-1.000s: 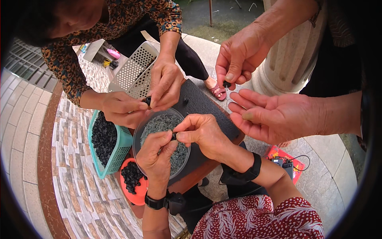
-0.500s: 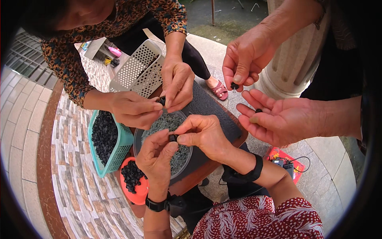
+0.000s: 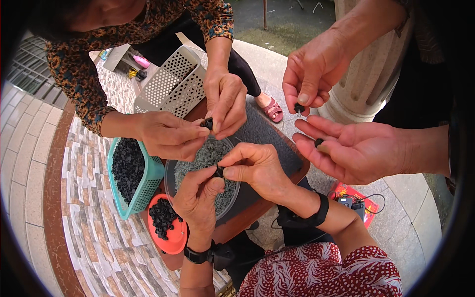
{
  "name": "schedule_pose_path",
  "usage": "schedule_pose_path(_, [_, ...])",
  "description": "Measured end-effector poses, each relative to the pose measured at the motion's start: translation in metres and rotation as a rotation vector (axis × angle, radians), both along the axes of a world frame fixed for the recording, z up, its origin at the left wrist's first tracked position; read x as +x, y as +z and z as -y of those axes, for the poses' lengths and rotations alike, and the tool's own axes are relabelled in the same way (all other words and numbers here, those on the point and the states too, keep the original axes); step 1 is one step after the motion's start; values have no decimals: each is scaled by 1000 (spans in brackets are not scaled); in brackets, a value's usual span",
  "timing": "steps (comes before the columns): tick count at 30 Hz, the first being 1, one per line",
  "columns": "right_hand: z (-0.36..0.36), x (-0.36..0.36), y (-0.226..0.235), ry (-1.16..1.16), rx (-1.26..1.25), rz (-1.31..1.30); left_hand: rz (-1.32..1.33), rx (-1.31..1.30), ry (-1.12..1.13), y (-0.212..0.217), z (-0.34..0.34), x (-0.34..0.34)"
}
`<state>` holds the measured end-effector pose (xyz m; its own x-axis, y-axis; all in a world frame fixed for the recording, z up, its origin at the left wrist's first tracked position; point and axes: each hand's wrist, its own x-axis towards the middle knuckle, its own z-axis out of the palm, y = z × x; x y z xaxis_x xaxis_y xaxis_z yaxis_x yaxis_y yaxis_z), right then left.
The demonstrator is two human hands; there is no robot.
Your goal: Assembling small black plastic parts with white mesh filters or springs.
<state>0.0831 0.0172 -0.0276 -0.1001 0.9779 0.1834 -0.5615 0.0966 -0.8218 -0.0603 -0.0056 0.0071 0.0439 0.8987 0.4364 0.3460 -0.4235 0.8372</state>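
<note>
Between the fingertips of both my hands is a small black part [image 3: 218, 172], pinched from either side. My left hand [image 3: 198, 195] has thumb and fingers closed on its left side; my right hand [image 3: 255, 168] pinches it from the right. Below them stands a clear round tub [image 3: 234, 199] of thin grey-green pieces [image 3: 225, 193]. By my left wrist lies an orange dish [image 3: 173, 243] heaped with black parts [image 3: 164, 218]. Left of it a turquoise basket [image 3: 154, 173] holds many dark pieces [image 3: 127, 171]. The exact kind of the small part is not clear.
Across from me a person's hands [image 3: 220, 106] hold another black part. At right, another person's hands [image 3: 316, 74] hold a black piece with a thin pin, above an open palm [image 3: 366, 153]. A white perforated basket [image 3: 173, 74] and a dark-topped table [image 3: 262, 143] are there too.
My left fingers have shifted and straightened around the black part, which is now more covered. The people's hands opposite and at right have moved slightly.
</note>
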Motion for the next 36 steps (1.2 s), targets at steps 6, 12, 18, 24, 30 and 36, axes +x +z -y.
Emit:
schedule_pose_path(6, [2, -5, -4, 0, 7, -22, 70, -12, -24, -3, -2, -1])
schedule_pose_path(12, [2, -11, -3, -19, 27, -33, 256, -44, -74, -8, -6, -3])
schedule_pose_path(18, [2, -12, -2, 19, -42, -104, 123, -19, 1, -6, -4, 0])
schedule_pose_path(24, [2, -10, -6, -32, -38, -70, -84, -41, 7, -4, 1, 2])
schedule_pose_path(30, [0, -7, -2, -51, 15, -70, -12, -9, -37, -3, -5, 1])
schedule_pose_path(36, [-2, -7, -4, -57, 43, -30, -2, -15, -42, -3, -8, -1])
